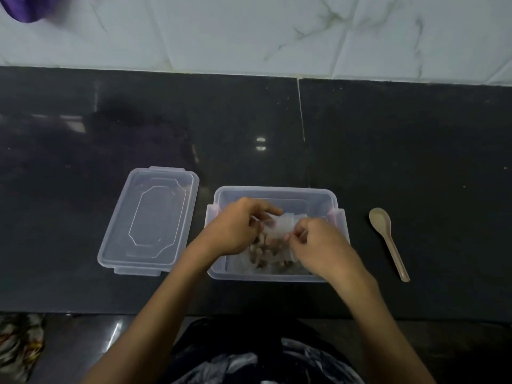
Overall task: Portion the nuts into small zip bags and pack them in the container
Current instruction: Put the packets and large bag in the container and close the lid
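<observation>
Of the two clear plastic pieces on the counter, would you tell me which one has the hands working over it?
The container, right of the flat lid. Both hands, left hand and right hand, pinch a small zip bag above it.

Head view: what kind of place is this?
Probably a home kitchen: a dark polished stone counter against a marble-look tiled wall, with a spoon and a food container whose lid lies beside it.
</observation>
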The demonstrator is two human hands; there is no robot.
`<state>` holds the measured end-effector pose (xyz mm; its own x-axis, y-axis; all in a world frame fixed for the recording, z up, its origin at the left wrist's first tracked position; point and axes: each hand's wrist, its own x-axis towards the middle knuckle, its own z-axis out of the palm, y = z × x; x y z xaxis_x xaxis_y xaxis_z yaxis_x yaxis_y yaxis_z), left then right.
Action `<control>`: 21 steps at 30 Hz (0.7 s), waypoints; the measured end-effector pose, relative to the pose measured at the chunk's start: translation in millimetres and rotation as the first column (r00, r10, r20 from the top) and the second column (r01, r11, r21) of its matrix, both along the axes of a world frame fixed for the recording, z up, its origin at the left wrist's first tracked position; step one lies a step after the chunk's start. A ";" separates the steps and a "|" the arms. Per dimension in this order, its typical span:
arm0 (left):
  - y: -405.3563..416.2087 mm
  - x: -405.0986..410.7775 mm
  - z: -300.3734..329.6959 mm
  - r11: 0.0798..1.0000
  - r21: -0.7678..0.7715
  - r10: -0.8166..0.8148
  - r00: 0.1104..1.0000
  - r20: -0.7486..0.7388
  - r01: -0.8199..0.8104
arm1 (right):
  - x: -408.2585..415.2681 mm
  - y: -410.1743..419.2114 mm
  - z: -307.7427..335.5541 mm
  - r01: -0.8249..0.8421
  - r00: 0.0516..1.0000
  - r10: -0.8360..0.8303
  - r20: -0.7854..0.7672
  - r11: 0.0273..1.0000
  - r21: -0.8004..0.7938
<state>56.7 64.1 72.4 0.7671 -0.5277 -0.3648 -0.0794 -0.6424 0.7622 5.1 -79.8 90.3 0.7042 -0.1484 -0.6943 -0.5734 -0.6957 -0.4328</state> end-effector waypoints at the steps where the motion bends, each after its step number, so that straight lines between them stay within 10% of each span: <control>1: -0.1 -0.1 -1.0 1.000 0.018 0.000 1.000 0.014 0.000 | -0.2 1.6 -1.2 -0.002 0.999 0.000 -0.041 0.999 -0.039; 9: 8.9 -21.7 -4.0 0.965 0.263 -0.095 0.935 0.341 0.002 | -9.2 4.7 -8.2 0.072 0.997 -0.063 0.054 0.982 -0.176; 21: 8.7 -28.2 -5.3 0.970 0.245 -0.103 0.918 0.384 0.006 | -9.3 8.5 -14.1 0.088 0.989 -0.053 0.136 0.960 -0.267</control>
<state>28.4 72.8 67.1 0.8456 -0.5093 -0.1596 -0.3797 -0.7842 0.4907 -4.2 -71.3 76.2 0.7643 -0.3715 -0.5271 -0.5781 -0.7568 -0.3049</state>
